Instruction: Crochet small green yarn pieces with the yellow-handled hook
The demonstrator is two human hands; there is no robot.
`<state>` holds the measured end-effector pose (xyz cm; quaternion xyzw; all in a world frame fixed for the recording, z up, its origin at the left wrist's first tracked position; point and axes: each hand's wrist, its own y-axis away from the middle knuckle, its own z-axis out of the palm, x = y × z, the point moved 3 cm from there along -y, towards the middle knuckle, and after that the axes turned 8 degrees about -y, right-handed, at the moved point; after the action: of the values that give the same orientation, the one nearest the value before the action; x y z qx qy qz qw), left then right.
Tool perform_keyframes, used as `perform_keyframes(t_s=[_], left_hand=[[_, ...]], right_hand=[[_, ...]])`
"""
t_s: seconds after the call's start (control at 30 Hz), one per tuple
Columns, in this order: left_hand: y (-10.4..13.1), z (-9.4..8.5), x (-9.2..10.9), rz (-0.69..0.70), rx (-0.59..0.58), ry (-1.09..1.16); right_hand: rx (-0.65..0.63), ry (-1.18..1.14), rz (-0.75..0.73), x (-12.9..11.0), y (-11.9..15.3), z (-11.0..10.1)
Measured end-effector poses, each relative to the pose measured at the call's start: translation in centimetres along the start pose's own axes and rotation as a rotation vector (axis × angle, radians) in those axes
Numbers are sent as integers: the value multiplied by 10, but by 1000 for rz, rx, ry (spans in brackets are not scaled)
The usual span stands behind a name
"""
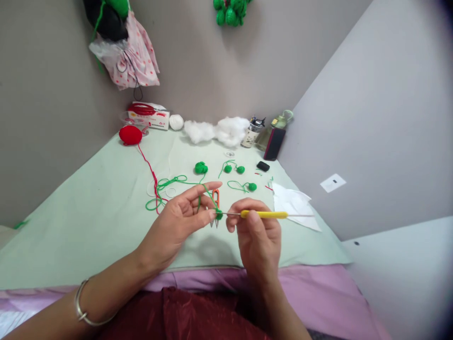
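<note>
My left hand (184, 210) pinches a small green crochet piece (219, 215) between thumb and fingers. Green yarn (209, 194) runs from the piece up over the raised index finger. In my right hand (260, 231) is a crochet hook (265, 215) with a yellow handle, held level. Its thin metal shaft points left and meets the green piece; whether the tip is through a stitch, I cannot tell. Beneath the hands lies a pair of orange thread snips (215, 194), blades toward me and partly hidden by the green piece. The yarn leads back to a green ball (201, 167).
Several small green crocheted balls (252, 187) with yarn tails lie beyond my right hand. A red yarn ball (130, 135) stands back left, its strand trailing forward. White stuffing (231, 131), a pen cup (250, 135) and a leaning phone (274, 144) line the back. White paper (293, 205) lies right.
</note>
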<state>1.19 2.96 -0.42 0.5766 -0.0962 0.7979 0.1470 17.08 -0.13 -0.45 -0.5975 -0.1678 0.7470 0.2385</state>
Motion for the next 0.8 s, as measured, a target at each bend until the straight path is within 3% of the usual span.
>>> perform_keyframes(t_s=[0.07,0.13,0.2,0.23,0.3,0.33,0.43,0.57,0.8], left_hand=[[1,4,-5,1,-19,3],[2,6,-10,-32,-36,50],[1,7,-14,-121,-62,131],[0,7,-14,-166,-70,165],[-3,4,-12,-217,-69,205],[-4,3,-10,-211,-59,210],[-5,1,-5,-131,-14,150],[-3,4,-6,-43,-40,49],[-1,-1,-7,-42,-65,-16]], right_hand=[[-28,229,-132,2,5,1],[-31,492,-358,2,13,3],[-51,590,-507,1,17,3],[-44,563,-508,0,16,1],[-25,428,-337,0,9,-3],[30,324,-277,-2,4,-7],[27,43,-124,-1,-5,-7],[-65,6,-73,5,-5,-1],[-32,-163,69,8,-5,-5]])
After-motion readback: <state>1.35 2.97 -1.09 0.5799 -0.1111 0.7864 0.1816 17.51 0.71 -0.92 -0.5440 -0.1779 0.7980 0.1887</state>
